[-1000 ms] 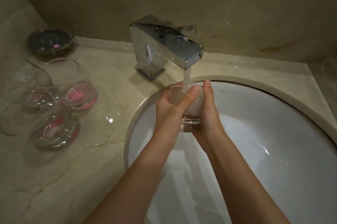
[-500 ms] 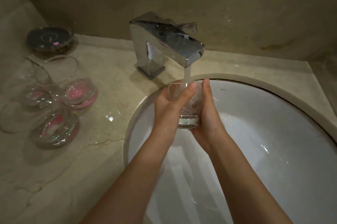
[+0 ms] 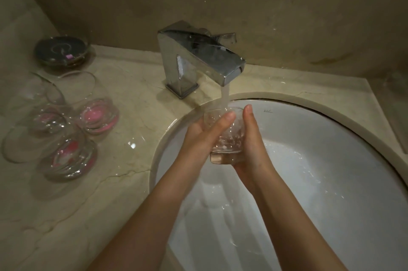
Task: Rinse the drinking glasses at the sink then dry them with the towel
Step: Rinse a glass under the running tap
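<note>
A clear drinking glass [image 3: 227, 140] stands upright between both hands over the white sink basin [image 3: 331, 171], under the running stream from the chrome faucet [image 3: 194, 61]. Water fills the glass. My left hand [image 3: 203, 136] wraps its left side with the fingers across the front. My right hand [image 3: 251, 138] cups its right side and base. Three more clear glasses with pink bases stand on the counter at left: one [image 3: 97, 114], a second [image 3: 44, 116] and a third [image 3: 68, 156]. No towel is in view.
A dark round glass dish [image 3: 61, 51] sits in the back left corner of the beige marble counter [image 3: 123, 182]. The wall rises right behind the faucet. Water runs down the basin.
The glass and both hands have stayed under the stream, shifting only slightly as the view moved a little. Water keeps running into the glass.
</note>
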### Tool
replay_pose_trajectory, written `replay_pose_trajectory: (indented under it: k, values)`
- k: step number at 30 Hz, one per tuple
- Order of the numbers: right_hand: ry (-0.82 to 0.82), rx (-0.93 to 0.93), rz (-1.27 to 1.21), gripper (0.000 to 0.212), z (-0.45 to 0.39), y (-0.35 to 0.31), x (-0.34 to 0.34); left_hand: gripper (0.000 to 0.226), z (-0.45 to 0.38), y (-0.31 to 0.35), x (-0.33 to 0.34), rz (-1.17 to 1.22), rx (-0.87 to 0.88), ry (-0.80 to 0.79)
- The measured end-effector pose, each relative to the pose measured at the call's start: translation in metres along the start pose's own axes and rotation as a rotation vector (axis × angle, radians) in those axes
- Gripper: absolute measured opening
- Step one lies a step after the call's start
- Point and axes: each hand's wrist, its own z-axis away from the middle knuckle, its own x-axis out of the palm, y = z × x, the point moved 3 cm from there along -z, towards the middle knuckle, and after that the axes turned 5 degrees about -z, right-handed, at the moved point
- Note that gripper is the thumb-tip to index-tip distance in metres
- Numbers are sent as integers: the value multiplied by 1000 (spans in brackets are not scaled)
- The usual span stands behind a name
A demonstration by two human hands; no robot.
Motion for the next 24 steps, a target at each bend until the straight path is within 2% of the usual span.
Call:
replay_pose_trajectory:
  k: [2, 5, 8, 14, 15, 19, 22, 24]
  values:
    - [-9, 1, 65, 91, 4, -5, -2, 43, 2, 3, -2, -44, 28, 2]
    - [-88, 7, 143, 64, 6, -18, -3, 53, 5, 3, -4, -87, 23, 67]
    - [-49, -28, 237, 50, 5, -32, 3, 51, 6, 5, -3, -34, -5, 108]
    - [79, -86, 400, 84, -1, -50, 24, 50, 6, 16, 3, 41, -16, 125]
    - [81, -95, 405, 82, 1, -52, 24, 47, 6, 18, 4, 44, -20, 118]
    - [131, -202, 395, 47, 8, -59, 10, 40, 5, 19, 2, 20, 3, 89]
    - [121, -266, 316, 54, 6, -76, 6, 40, 7, 15, -1, -13, -11, 85]
    - [89, -301, 272, 51, 0, -91, 11, 43, 9, 12, -1, -25, -25, 90]
